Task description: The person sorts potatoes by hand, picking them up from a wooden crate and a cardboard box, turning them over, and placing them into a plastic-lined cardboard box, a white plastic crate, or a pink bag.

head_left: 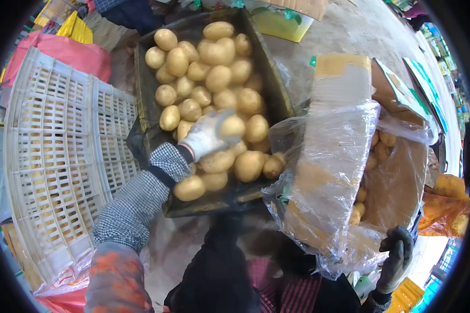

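Observation:
Many yellow potatoes (178, 62) lie heaped in a dark-lined open box (269, 57) in front of me. My left hand (210, 136), in a white glove with a checked sleeve, is over the heap, its fingers around one potato (232, 127); the fingers are partly blurred. Off to the lower right is my right hand (396, 261) in a dark glove, fingers raised and holding nothing, beside a plastic-lined cardboard box (335, 141). Inside that box are several potatoes (382, 151), partly hidden by its flap and the clear plastic.
White slatted plastic crates (57, 156) stand along the left, with a pink sack (83, 57) behind them. An orange bag (444, 206) is at the right. Part of another person in dark clothing (133, 15) shows at the top, near a box with a yellow-green side (282, 23).

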A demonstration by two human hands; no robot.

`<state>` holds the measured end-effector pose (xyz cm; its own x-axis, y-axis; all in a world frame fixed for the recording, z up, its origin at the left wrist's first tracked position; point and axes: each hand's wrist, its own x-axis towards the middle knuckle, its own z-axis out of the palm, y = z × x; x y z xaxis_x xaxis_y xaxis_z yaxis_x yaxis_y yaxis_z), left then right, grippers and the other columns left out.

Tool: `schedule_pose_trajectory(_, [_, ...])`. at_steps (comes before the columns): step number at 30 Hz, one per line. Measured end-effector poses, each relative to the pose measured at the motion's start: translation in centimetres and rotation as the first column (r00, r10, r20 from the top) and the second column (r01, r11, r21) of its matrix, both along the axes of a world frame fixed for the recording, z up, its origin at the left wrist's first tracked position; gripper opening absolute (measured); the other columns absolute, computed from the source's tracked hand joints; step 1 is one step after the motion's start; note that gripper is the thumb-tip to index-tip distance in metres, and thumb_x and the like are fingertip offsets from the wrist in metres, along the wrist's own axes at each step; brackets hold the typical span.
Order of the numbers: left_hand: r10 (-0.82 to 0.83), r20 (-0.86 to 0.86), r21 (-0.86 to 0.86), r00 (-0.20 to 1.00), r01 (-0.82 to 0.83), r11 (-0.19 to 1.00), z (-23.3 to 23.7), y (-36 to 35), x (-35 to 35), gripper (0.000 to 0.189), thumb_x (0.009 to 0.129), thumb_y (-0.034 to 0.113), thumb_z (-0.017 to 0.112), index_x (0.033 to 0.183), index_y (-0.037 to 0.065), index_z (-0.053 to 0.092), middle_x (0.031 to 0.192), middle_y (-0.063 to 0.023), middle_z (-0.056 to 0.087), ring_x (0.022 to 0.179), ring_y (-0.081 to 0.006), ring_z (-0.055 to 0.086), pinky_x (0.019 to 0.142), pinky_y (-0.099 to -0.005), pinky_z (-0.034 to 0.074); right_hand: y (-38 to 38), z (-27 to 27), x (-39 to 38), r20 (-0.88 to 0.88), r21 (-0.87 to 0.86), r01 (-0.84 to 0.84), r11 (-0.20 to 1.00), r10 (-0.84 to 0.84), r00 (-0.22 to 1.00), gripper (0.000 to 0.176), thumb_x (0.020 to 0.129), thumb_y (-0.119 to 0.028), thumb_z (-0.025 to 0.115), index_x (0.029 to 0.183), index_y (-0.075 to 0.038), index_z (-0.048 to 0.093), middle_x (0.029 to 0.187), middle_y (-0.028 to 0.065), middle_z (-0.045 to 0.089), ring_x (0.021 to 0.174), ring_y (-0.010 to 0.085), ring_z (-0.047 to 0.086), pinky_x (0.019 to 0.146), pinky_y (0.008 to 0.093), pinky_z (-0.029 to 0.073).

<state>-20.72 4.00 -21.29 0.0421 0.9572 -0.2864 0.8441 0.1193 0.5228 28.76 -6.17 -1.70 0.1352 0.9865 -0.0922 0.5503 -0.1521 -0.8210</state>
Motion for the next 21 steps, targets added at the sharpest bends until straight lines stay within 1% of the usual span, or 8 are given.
schedule_pose_trajectory(4, [0.055,0.410,0.003,0.911,-0.061,0.998,-2.9,-1.7,-0.6,0.065,0.089,0.043,0.070,0.138,0.006,0.049,0.131,-0.0193,0.057,0.124,-0.0329,0.054,0.107,-0.0399,0.042,0.1,1.2,-2.1,0.020,0.016,0.053,0.998,-0.054,0.998,0.032,0.098,-0.025,0.053,0.116,-0.001,0.064,0.097,0.0081,0.068,0.074,0.0136,0.059,0.072,0.0277,0.047])
schedule_pose_trajectory(7, [0.092,0.355,-0.167,0.930,-0.034,0.985,-1.8,-4.0,-0.3,0.074,0.090,0.055,0.064,0.134,-0.001,0.049,0.125,-0.0249,0.060,0.116,-0.0368,0.059,0.097,-0.0420,0.048,0.3,1.3,-1.4,-0.040,0.009,0.021,1.000,-0.021,0.999,0.028,0.097,-0.013,0.052,0.117,0.002,0.063,0.105,0.0110,0.068,0.083,0.0165,0.063,0.078,0.0301,0.051])
schedule_pose_trajectory(10, [0.462,0.417,-0.597,0.783,-0.147,0.789,-1.4,-6.0,-1.1,0.073,0.093,0.060,0.056,0.131,-0.002,0.050,0.104,-0.0210,0.067,0.096,-0.0353,0.066,0.086,-0.0400,0.052,0.5,0.9,-2.2,-0.134,-0.054,0.040,0.998,-0.047,0.990,0.029,0.096,-0.010,0.053,0.119,0.004,0.063,0.105,0.0123,0.068,0.090,0.0190,0.067,0.081,0.0305,0.052])
schedule_pose_trajectory(12, [0.130,0.131,-0.375,0.983,-0.072,0.924,-2.1,-6.0,-2.1,0.074,0.094,0.061,0.053,0.133,-0.002,0.048,0.108,-0.0263,0.067,0.102,-0.0428,0.064,0.091,-0.0451,0.050,0.7,1.4,-2.7,-0.100,-0.081,-0.009,0.997,0.001,0.995,0.029,0.096,-0.011,0.055,0.118,0.005,0.064,0.104,0.0117,0.069,0.086,0.0175,0.066,0.080,0.0309,0.053])
schedule_pose_trajectory(14, [0.056,0.005,-0.349,0.998,-0.051,0.936,-1.1,-6.1,-0.7,0.079,0.093,0.061,0.053,0.140,-0.001,0.041,0.117,-0.0313,0.063,0.111,-0.0468,0.060,0.098,-0.0469,0.047,0.7,1.7,-2.7,-0.070,-0.103,0.027,0.994,-0.035,0.997,0.027,0.096,-0.008,0.056,0.118,0.005,0.065,0.104,0.0113,0.069,0.086,0.0167,0.066,0.079,0.0302,0.053])
schedule_pose_trajectory(16, [-0.010,-0.016,-0.024,1.000,0.010,1.000,-1.1,-8.1,0.9,0.096,0.085,0.059,0.066,0.156,0.010,0.023,0.147,-0.0350,0.036,0.135,-0.0486,0.040,0.111,-0.0497,0.035,1.3,1.6,-1.3,-0.010,-0.066,-0.002,0.998,0.002,1.000,0.025,0.094,-0.004,0.059,0.117,0.003,0.066,0.102,0.0111,0.070,0.084,0.0143,0.065,0.077,0.0280,0.053])
schedule_pose_trajectory(18, [-0.263,-0.168,-0.044,0.950,0.259,0.965,1.0,-8.3,2.1,0.096,0.086,0.059,0.062,0.158,0.013,0.020,0.156,-0.0352,0.015,0.139,-0.0525,0.030,0.112,-0.0537,0.033,2.8,1.5,0.6,0.139,-0.132,-0.116,0.984,0.134,0.981,0.030,0.099,-0.017,0.058,0.120,0.004,0.063,0.103,0.0104,0.069,0.084,0.0139,0.063,0.077,0.0276,0.052])
schedule_pose_trajectory(21, [-0.371,-0.295,-0.098,0.880,0.359,0.928,-1.9,-9.6,0.8,0.098,0.084,0.063,0.060,0.159,0.015,0.020,0.156,-0.0367,0.012,0.138,-0.0549,0.030,0.112,-0.0546,0.032,7.7,-1.4,2.8,0.256,-0.248,-0.310,0.918,0.371,0.893,0.031,0.096,-0.019,0.060,0.117,0.003,0.064,0.102,0.0118,0.069,0.087,0.0166,0.064,0.080,0.0307,0.052])
